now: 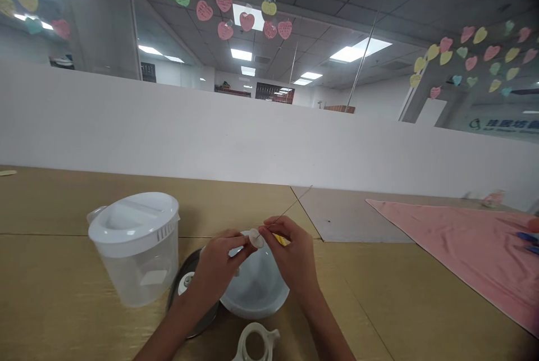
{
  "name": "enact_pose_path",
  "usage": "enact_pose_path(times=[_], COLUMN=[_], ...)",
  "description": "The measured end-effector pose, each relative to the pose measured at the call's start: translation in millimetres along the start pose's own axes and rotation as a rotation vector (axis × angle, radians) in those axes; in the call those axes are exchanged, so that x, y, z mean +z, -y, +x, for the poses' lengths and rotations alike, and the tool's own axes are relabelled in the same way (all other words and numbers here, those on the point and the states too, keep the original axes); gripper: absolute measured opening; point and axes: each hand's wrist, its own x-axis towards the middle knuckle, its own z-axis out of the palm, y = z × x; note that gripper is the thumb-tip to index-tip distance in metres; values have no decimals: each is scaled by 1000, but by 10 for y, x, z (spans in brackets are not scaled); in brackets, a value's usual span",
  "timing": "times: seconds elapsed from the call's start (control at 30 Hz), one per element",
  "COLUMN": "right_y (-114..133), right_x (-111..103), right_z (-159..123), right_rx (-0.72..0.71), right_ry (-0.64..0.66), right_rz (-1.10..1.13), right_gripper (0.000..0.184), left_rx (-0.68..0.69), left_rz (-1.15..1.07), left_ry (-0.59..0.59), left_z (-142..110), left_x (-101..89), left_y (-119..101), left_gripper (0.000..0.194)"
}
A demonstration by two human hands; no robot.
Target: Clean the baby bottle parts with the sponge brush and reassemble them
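Note:
My left hand (221, 263) pinches a small white round disc (256, 238) between thumb and fingers. My right hand (295, 254) grips a thin, wire-like stick (295, 204), whose lower end meets the disc and whose far end points up and right. A bit of something yellow (280, 239) shows by my right fingers; its kind is hidden. Both hands are over a pale bowl (255, 293). Left of the bowl, partly behind my left forearm, lies a dark round lid-like piece (204, 321) with a white part (185, 282) on it.
A clear plastic pitcher (143, 271) with a white lid stands at left. A white ring-shaped plastic piece (255, 341) with side tabs lies at the front edge. Pink cloth (471, 248) covers the right side, with blue-handled items (528, 237) on it. A white partition (252, 136) rises behind the table.

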Motion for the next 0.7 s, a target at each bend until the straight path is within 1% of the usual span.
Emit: enact_pose_path(times=[0.07, 0.17, 0.23, 0.3, 0.37, 0.43, 0.5, 0.6, 0.7], right_y=[-12, -24, -13, 15, 51, 82, 103, 123, 129], right_x=[8, -36, -110, -202, -284, -338, -358, -341, -287], right_z=[27, 76, 97, 103, 98, 85, 69, 37, 8], right_rx=[42, 77, 53, 2, -38, -80, -131, -202, -221], right_ry=[17, 3, -41, -97, -167, -220, -238, -256, -270], right_rz=[-9, 96, 203, 309, 362, 350, 309, 231, 185], right_gripper=[13, 21, 28, 33, 36, 36, 30, 24, 20], left_rx=[-13, -30, -29, -12, -1, -7, -11, 6, -3], left_rz=[-13, -16, -7, -6, -1, 12, 14, -33, -83], left_ry=[4, -25, -21, 25, 74, 97, 103, 108, 83], left_z=[-11, -31, -39, -41, -38, -36, -39, -50, -56], left_x=[6, 21, 35, 56, 81, 103, 112, 88, 38], left_y=[-15, -12, 0, 13, 23, 27, 23, -5, -41], left_gripper=[25, 25, 23, 20, 20, 21, 23, 24, 23])
